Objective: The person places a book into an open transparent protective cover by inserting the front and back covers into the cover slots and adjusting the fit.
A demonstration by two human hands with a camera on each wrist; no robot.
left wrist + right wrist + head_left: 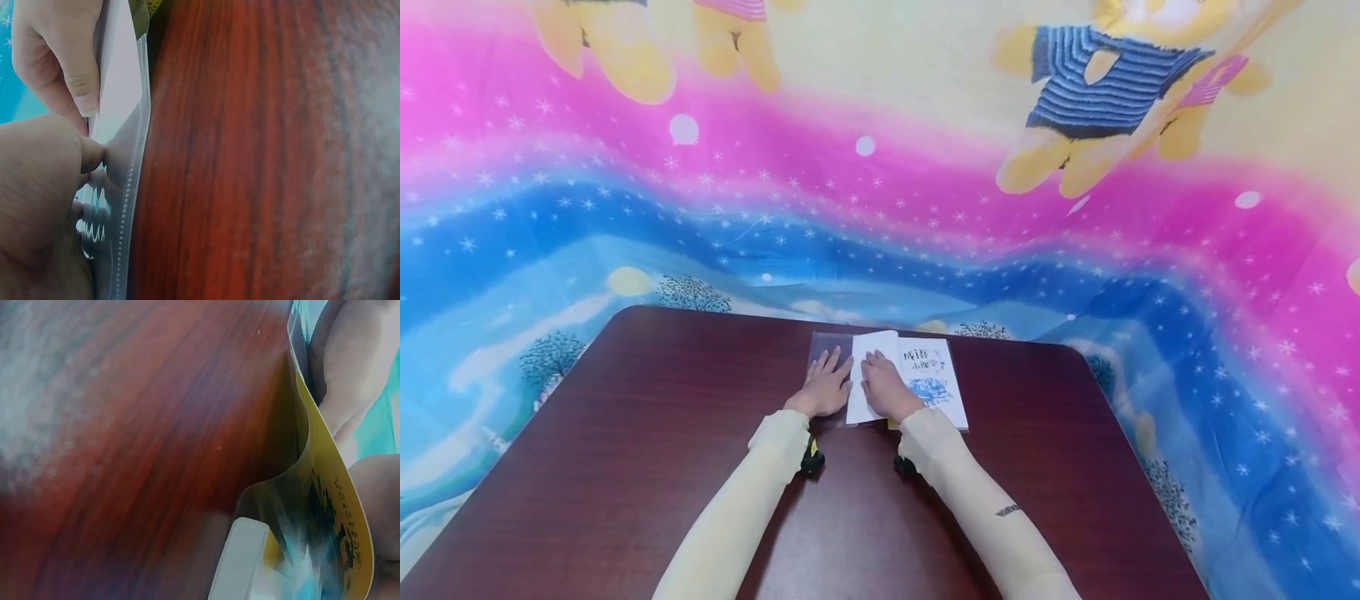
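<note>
A book (934, 367) with a white front, dark lettering and a blue picture lies near the table's far edge. To its left spreads a white leaf (871, 408) over a clear plastic cover (829, 340). My left hand (827, 390) rests on the plastic with fingers spread. On the white leaf, my right hand (886, 387) presses down, its thumb pointing toward the left hand in the left wrist view. Bowed upward in the right wrist view is a yellow printed sheet (340, 506) with clear plastic along it, beside the white book edge (240, 556).
The dark red-brown wooden table (662, 433) has rounded far corners. Behind it hangs a colourful cloth (850, 208) with bears and snowflakes. Black wrist straps (811, 460) show below the light sleeves (737, 508).
</note>
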